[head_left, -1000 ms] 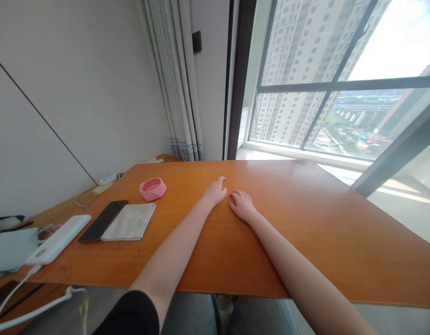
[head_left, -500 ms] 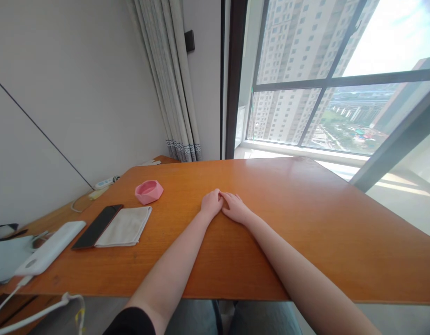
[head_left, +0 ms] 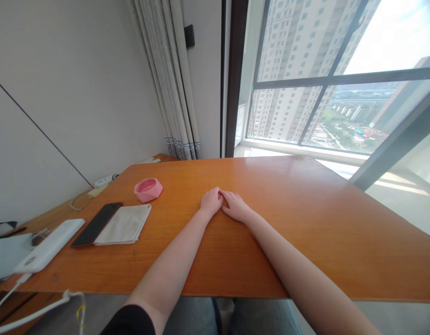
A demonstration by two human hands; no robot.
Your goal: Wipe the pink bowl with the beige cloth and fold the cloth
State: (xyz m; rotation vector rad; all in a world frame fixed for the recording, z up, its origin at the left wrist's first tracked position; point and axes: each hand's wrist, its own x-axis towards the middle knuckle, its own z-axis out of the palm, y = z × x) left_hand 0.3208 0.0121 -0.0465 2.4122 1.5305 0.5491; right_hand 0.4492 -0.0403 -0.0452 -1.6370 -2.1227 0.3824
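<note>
My left hand (head_left: 211,201) rests on the brown wooden table (head_left: 316,223), palm down, its fingertips meeting those of my right hand (head_left: 235,206). The right thumb stands apart from its fingers, leaving a small gap between the two hands. Both hands are open with slightly bent fingers, and no object shows in either; the undersides are hidden. Left of my hands sits a pink angular bowl (head_left: 148,190). Nearer to me lies a folded pale grey cloth (head_left: 124,225), with a dark flat panel (head_left: 96,224) along its left side.
A white power bank-like device (head_left: 50,246) with a plugged-in cable (head_left: 12,291) lies at the table's left edge. Behind it are a light-blue item (head_left: 9,256) and a power strip (head_left: 105,180). A grey curtain (head_left: 169,83) hangs beyond the far left corner; a large window stands right.
Both hands keep the same pose with fingertips together. The view has shifted very slightly, and no object has moved on the table.
</note>
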